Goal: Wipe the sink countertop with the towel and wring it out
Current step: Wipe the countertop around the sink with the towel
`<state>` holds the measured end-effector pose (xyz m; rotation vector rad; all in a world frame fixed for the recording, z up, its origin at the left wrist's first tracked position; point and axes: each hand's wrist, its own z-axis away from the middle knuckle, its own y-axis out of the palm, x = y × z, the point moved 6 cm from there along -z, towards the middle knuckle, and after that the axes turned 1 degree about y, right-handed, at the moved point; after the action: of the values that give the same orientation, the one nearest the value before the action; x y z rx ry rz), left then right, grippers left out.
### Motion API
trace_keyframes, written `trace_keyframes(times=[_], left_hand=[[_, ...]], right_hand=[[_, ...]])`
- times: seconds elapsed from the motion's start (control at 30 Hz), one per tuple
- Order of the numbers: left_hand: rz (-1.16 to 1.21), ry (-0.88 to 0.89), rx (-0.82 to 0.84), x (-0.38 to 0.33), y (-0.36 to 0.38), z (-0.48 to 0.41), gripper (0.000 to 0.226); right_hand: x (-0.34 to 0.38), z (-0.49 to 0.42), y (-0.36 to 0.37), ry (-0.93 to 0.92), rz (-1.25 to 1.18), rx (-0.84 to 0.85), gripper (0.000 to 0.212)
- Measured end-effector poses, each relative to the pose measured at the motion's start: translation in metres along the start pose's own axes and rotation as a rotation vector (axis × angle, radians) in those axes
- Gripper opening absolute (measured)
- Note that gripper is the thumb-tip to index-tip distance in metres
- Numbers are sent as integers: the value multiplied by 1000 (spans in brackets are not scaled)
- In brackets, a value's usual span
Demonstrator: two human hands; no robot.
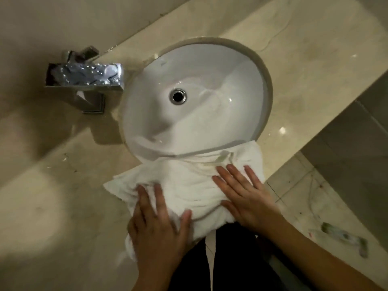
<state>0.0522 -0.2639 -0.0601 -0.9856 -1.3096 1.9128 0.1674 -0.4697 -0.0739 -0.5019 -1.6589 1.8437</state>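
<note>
A white towel (184,185) lies spread over the beige stone countertop (63,185) at its front edge, just below the round white sink basin (210,70). The towel's far edge laps over the basin rim and its near edge hangs off the counter. My left hand (157,225) lies flat on the towel's left part, fingers straight and spread. My right hand (245,194) presses flat on the towel's right part, fingers pointing toward the basin.
A square chrome faucet (84,77) stands left of the basin. The drain (177,96) sits open at the basin's middle. The counter runs on to the upper right (315,59). A tiled floor with a small tube (344,238) lies at the lower right.
</note>
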Motion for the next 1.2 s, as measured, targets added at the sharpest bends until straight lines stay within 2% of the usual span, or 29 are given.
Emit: trace_keyframes(times=[0.1, 0.2, 0.27, 0.33, 0.47, 0.53, 0.67, 0.93, 1.0, 1.07, 1.2], left_hand=[[-57, 237, -72, -20, 6, -5, 85], [-71, 362, -151, -63, 25, -9, 81], [-25, 342, -108, -95, 39, -9, 80], [16, 278, -83, -122, 50, -7, 79], [59, 231, -97, -176, 64, -10, 73], [84, 196, -92, -206, 70, -17, 74], [143, 107, -72, -260, 75, -42, 77], [214, -109, -3, -304, 76, -79, 79], [215, -129, 18, -314, 75, -84, 80], [212, -141, 22, -321, 74, -86, 82], [223, -109, 17, -316, 67, -86, 91]], right_hand=[[-53, 9, -10, 96, 29, 92, 60], [-82, 8, -18, 334, -87, 140, 72], [-89, 0, -19, 528, -217, 110, 81], [-94, -9, -20, 668, -317, 55, 81], [-129, -36, -25, 820, -361, -32, 86], [-159, -52, -28, 793, -329, -77, 84], [-218, -88, -36, 617, -246, -88, 76], [-266, -185, -58, 58, -125, -47, 67], [-272, -199, -62, -35, -135, -47, 67], [-280, -199, -65, 15, -177, -99, 70], [-298, -169, -71, 295, -209, -271, 77]])
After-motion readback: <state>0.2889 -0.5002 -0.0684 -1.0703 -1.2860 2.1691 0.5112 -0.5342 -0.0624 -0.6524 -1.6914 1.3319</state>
